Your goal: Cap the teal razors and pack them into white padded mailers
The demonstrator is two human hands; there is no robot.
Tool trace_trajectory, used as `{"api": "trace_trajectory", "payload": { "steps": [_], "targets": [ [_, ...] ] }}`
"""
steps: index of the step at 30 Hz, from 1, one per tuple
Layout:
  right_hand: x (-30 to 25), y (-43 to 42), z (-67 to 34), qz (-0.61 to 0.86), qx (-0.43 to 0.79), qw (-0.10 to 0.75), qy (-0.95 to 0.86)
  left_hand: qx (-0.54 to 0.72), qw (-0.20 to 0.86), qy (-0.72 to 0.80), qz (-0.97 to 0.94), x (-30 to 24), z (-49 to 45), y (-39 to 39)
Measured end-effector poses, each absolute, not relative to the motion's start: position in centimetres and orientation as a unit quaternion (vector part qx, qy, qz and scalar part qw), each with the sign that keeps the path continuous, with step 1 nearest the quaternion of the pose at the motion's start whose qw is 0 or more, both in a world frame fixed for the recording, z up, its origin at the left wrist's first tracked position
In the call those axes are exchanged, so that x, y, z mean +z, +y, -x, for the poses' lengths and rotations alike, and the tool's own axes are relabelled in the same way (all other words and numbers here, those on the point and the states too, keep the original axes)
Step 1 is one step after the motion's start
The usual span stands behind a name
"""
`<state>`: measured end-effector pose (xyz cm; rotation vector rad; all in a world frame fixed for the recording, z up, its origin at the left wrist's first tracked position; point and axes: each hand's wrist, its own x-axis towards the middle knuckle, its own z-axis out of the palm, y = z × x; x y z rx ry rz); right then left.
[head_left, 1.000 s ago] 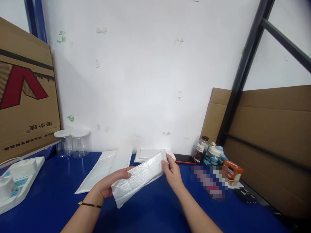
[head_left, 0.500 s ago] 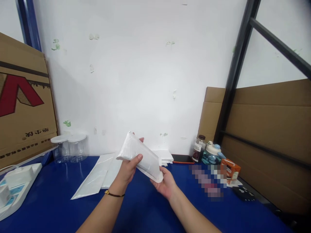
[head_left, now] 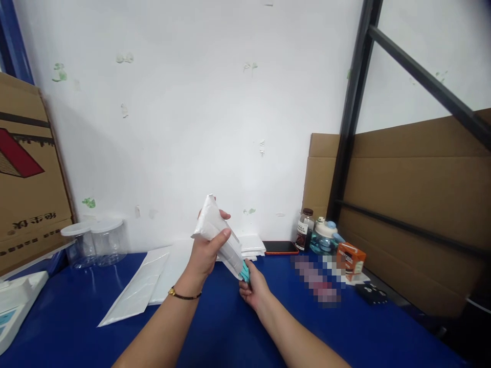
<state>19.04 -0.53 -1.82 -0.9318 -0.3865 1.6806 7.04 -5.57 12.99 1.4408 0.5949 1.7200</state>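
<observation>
My left hand [head_left: 205, 255] is wrapped round a white padded envelope [head_left: 211, 220], thumb on the near face and fingers behind. The envelope is held tilted above the table, its lower end to the right. At that end a bundle of teal, strip-like pieces [head_left: 244, 272] sticks out; what it is I cannot make out, and the rest is hidden inside. My right hand [head_left: 256, 287] pinches this teal bundle. More white envelopes lie flat on the table, one [head_left: 134, 289] nearest my left forearm.
On the blue table [head_left: 226, 327] stand two lidded clear jars [head_left: 109, 245] and a white power strip [head_left: 23, 301] at left. A phone [head_left: 282, 248], dark bottle [head_left: 305, 230], blue-tinted bottle [head_left: 322, 240] and orange box [head_left: 350, 261] sit at right. Cardboard [head_left: 406, 214] and a metal frame bound that side.
The teal bundle now shows at the envelope's lower end, where my right hand held the envelope's edge before. The envelope has turned steeper. The camera view has shifted slightly to the right.
</observation>
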Motion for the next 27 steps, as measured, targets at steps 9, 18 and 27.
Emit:
{"api": "trace_trajectory", "payload": {
  "steps": [9, 18, 27],
  "targets": [
    [-2.7, 1.1, -21.6, 0.485, 0.545, 0.587, -0.351, 0.765, 0.403, 0.177, -0.470, 10.5, -4.3, -5.1],
    [-2.7, 2.1, -26.1, 0.690, 0.154, 0.406, -0.579, 0.784, 0.356, 0.270, -0.430, 7.9, 0.8, -4.5],
    [-2.7, 0.8, -22.8, 0.717, 0.042, 0.217, -0.662, 0.811, 0.330, 0.233, -0.424, 9.1, 3.8, -5.0]
  ]
}}
